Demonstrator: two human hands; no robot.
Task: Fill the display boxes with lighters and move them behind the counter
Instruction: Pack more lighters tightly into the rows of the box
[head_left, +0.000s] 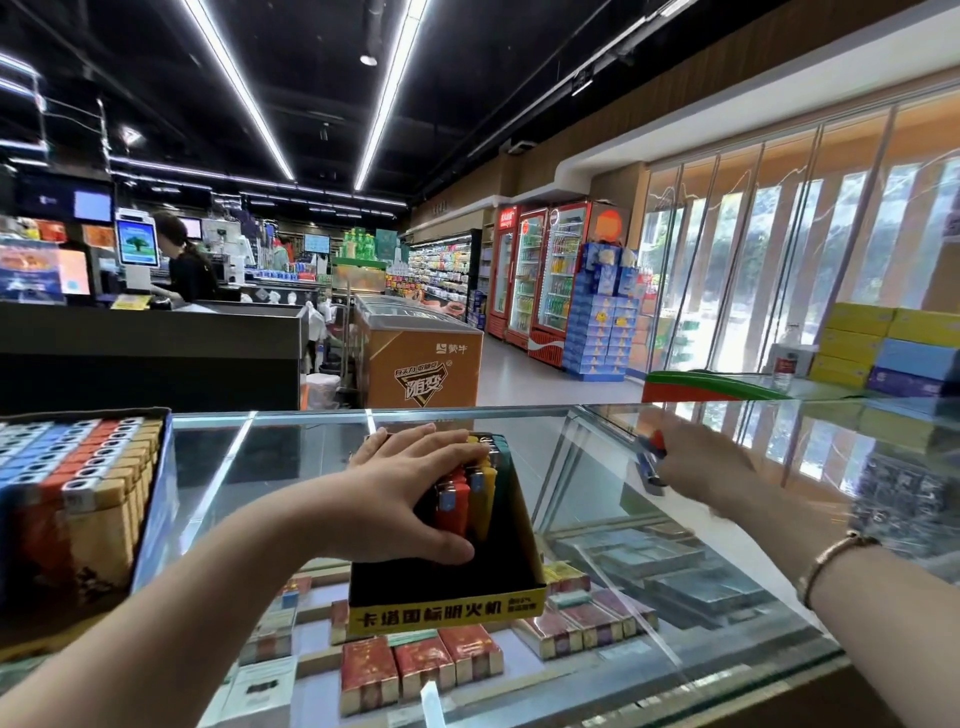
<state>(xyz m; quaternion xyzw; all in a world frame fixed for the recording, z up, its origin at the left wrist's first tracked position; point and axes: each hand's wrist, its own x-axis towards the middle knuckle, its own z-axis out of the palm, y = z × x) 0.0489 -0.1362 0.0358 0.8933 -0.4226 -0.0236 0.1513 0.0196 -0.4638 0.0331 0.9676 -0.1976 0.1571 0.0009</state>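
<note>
A black display box with a yellow front strip (447, 610) stands on the glass counter (727, 431). It holds upright lighters (470, 499) in red, yellow and green. My left hand (400, 493) lies over the box, fingers across the lighter tops and thumb against its near left side. My right hand (696, 467), blurred, is to the right above the glass and grips a few lighters (652, 457), blue and red among them. A second display box (78, 493), packed with several rows of lighters, sits at the left edge.
Cigarette packs (421, 670) lie inside the glass case below. Stacked yellow and blue cartons (883, 348) and a water bottle (784, 364) stand at the far right. A checkout counter with a person (187, 265), a freezer chest (421, 358) and drink fridges lie beyond.
</note>
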